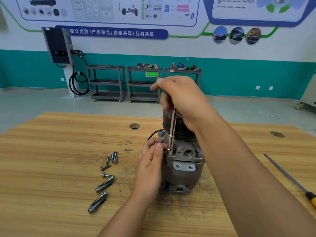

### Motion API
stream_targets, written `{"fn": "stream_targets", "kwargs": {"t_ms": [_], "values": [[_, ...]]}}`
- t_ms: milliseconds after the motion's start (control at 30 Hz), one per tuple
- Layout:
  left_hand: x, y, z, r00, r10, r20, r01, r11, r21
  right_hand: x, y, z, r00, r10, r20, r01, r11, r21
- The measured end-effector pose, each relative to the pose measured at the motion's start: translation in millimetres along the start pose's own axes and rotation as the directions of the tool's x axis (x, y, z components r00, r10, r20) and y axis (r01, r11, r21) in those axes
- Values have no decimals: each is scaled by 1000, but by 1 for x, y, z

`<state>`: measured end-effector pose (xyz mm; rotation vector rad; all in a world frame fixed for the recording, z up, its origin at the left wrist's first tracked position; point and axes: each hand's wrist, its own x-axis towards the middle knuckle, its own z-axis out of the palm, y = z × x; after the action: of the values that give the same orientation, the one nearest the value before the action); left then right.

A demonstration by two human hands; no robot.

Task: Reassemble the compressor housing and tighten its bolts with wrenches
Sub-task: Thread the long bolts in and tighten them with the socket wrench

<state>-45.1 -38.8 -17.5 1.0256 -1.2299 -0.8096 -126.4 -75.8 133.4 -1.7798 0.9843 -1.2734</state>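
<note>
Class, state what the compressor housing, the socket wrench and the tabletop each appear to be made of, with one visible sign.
Compressor housing: probably cast aluminium, dull grey matte surface. Socket wrench: likely chromed steel, bright mirror shine. Tabletop: wood or wood-look laminate, visible grain lines.

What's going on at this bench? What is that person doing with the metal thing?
A person is bolting a compressor back together on a wooden table. The right hand grips the top of an upright socket wrench whose lower end sits on the housing's left corner. The left hand is curled right beside that end, seemingly steadying it. A fitted bolt already sits in the right corner, and several loose bolts lie on the table to the left.
</note>
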Motion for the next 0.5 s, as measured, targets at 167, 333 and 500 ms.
{"fn": "stream_targets", "kwargs": {"t_ms": [167, 333, 500], "values": [[1, 0, -2, 1000, 13, 22, -13, 1000, -3, 3, -3, -9, 899, 195, 393, -359, 842, 402], [-1, 2, -2, 998, 17, 59, -20, 998, 57, 0, -5, 0, 952, 187, 243, -283, 842, 460], [1, -7, -5, 993, 43, 114, -62, 984, 168, -3, 0, 29, 906, 165, -389, -64, 964, 259]]}}
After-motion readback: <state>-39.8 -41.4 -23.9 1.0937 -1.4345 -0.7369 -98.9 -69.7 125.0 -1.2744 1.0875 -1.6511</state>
